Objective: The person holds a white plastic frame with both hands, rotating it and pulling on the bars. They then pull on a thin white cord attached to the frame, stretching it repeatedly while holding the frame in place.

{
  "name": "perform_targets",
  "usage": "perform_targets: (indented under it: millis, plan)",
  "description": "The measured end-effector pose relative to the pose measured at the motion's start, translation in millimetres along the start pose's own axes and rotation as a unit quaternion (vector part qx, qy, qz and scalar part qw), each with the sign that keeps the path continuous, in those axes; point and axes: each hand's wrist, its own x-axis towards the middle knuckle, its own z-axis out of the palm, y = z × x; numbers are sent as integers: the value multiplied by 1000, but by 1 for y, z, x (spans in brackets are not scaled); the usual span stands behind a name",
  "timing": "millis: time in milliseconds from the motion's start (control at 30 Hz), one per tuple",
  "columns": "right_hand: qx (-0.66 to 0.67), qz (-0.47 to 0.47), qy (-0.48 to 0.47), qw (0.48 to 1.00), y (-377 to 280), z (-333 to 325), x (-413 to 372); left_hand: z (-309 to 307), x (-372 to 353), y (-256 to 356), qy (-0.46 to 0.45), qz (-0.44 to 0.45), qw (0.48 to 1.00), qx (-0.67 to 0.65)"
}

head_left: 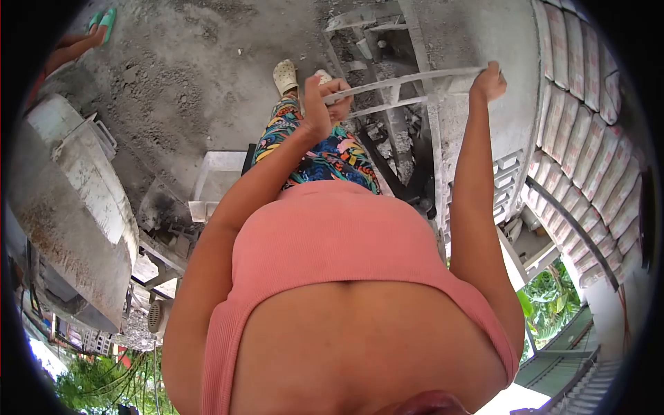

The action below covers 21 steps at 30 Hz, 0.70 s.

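My left hand (pixel 324 107) is closed around the near end of a long grey frame (pixel 398 83), above my patterned trousers. The frame has two thin rails joined by a short crosspiece, and it is smeared with grey dust. At its far end on the right, my right hand (pixel 489 83) is closed in a fist around the upper rail. The frame is held over a dusty metal structure (pixel 422 62) with long bars, standing in front of me. What lies inside that structure is partly hidden by the frame.
Stacked bags (pixel 581 131) rise along the right side. Hollow blocks (pixel 508 176) stand below a grey ledge. A large grey metal drum-like thing (pixel 76 200) is at the left, with a pale box (pixel 218 180) beside me. Another person's green slippers (pixel 105 26) show at the top left.
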Motion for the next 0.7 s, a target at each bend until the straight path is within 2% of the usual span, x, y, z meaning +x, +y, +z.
perform_targets:
  millis: [67, 133, 167, 200, 267, 367, 400, 467, 533, 567, 600, 700]
  plan:
    - [-36, 21, 31, 999, 21, -1, 7, -3, 4, -2, -29, -18, 999, 10]
    - [-8, 17, 35, 999, -9, 11, 1, -6, 4, 3, -7, 13, 1000, 19]
    - [-11, -7, 41, 999, -18, 31, 7, -8, 9, 11, 13, 49, 998, 34]
    - [-14, -31, 45, 998, -25, 55, 16, -13, 13, 23, 13, 49, 998, 34]
    - [-98, -66, 28, 993, -41, 86, 23, -27, 12, 36, -5, 67, 998, -18]
    - [-67, -95, -6, 993, -41, 55, 5, -24, -1, 6, 44, 56, 997, -7]
    - [-75, -74, -19, 994, -32, 35, -2, -24, -5, -13, 66, 19, 997, -34]
    - [-77, -34, -21, 996, 0, -13, -21, -21, -21, -44, 35, -21, 999, -12]
    - [-74, -21, -5, 997, 26, -47, -31, -19, -22, -49, -3, -55, 998, 5]
    - [-78, 25, 9, 997, 36, -57, -32, -17, -18, -46, -11, -62, 998, 19]
    - [-80, 70, 19, 994, 32, -61, -33, -14, -14, -43, -17, -67, 997, 32]
    - [-33, 44, 27, 998, 14, -38, -27, -14, -14, -37, -4, -65, 998, 5]
